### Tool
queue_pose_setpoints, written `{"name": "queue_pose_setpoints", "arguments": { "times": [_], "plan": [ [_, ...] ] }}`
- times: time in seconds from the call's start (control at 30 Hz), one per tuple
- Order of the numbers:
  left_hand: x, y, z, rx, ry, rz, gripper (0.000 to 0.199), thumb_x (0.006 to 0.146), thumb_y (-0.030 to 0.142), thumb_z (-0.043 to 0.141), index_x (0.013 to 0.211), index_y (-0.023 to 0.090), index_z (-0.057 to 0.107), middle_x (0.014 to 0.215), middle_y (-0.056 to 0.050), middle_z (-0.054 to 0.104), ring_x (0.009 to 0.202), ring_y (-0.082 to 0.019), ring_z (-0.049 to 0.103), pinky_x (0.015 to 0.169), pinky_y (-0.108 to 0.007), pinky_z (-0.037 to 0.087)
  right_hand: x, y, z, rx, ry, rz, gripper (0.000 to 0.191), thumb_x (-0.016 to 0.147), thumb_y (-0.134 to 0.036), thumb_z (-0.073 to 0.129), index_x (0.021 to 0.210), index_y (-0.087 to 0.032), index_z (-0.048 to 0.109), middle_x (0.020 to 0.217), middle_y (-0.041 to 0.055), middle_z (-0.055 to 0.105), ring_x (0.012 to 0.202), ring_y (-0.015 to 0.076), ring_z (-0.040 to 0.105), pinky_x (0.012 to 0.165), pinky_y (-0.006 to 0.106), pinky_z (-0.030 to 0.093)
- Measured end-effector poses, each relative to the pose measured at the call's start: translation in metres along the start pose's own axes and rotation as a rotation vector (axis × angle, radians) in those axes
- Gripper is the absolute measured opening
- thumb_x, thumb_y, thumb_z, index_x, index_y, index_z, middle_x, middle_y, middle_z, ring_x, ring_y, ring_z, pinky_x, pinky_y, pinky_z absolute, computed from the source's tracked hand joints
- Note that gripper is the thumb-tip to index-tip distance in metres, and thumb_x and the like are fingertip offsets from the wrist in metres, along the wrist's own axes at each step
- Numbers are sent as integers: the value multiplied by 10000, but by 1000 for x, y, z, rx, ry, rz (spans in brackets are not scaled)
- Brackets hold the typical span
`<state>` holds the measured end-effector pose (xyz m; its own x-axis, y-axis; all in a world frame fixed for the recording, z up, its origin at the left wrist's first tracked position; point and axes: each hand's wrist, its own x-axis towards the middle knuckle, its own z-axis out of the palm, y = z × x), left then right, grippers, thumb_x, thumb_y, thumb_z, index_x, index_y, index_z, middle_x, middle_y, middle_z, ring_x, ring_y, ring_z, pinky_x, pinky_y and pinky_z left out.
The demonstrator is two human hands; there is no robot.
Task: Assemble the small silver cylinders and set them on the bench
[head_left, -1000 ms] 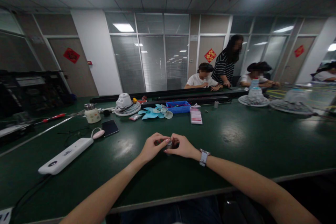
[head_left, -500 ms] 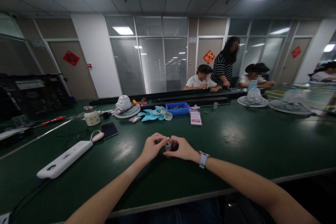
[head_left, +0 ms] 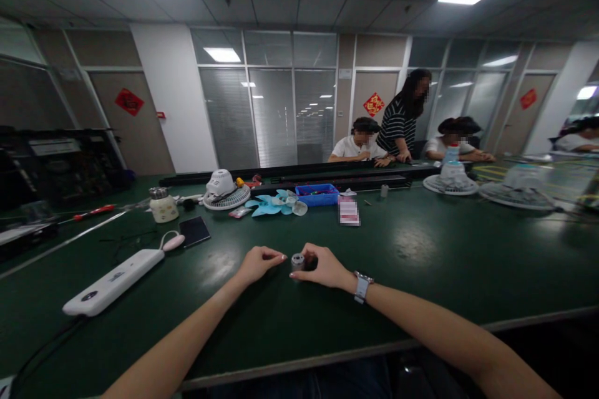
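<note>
A small metal cylinder (head_left: pixel 297 262) stands on the green table (head_left: pixel 262 324), in front of my body. My right hand (head_left: pixel 325 266) is wrapped round it from the right, thumb in front and fingers behind. Just left of the cylinder, my left hand (head_left: pixel 262 262) is closed in a pinch, apart from it; whatever its fingertips hold, if anything, is too small to name. A watch is on my right wrist.
Beyond my hands lie blue fan blades (head_left: pixel 271 204), a blue bin (head_left: pixel 317 195) of small parts and a pink-and-white packet (head_left: pixel 349 211). A phone (head_left: pixel 194 231), a jar (head_left: pixel 163 206) and a power strip (head_left: pixel 115 280) are leftward. Fan parts (head_left: pixel 451 179) stand at right.
My left hand has drawn back to the left, off the top of the cylinder, which now shows more fully. My right hand has stayed round it.
</note>
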<state>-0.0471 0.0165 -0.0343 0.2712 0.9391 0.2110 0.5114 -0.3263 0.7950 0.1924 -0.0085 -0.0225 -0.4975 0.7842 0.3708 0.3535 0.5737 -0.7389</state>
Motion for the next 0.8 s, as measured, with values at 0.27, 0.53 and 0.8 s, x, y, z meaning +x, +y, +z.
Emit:
{"name": "queue_pose_setpoints", "arguments": {
  "times": [0.27, 0.53, 0.8],
  "plan": [
    [-3, 3, 1, 49, -107, 42, 318, 722, 493, 686, 858, 232, 808, 776, -56, 756, 692, -218, 641, 609, -265, 442, -1, -1, 0, 8, -11, 1, 460, 650, -563, 788, 875, -212, 594, 853, 11, 687, 751, 177, 636, 679, 310, 507],
    [-4, 8, -1, 64, -128, 39, 385, 734, 514, 653, 927, 215, 800, 750, -51, 741, 646, -197, 602, 562, -252, 407, 0, -3, -2, 4, -14, 7, 448, 651, -536, 796, 881, -204, 602, 857, 14, 695, 756, 169, 639, 684, 299, 507],
    [-1, 11, -1, 96, -29, -53, 565, 791, 618, 516, 1018, 165, 766, 888, -59, 742, 804, -233, 626, 697, -274, 435, 1, -2, -2, -48, 78, 12, 445, 649, -559, 784, 853, -192, 638, 822, 19, 714, 733, 170, 661, 657, 288, 511]
  ]
}}
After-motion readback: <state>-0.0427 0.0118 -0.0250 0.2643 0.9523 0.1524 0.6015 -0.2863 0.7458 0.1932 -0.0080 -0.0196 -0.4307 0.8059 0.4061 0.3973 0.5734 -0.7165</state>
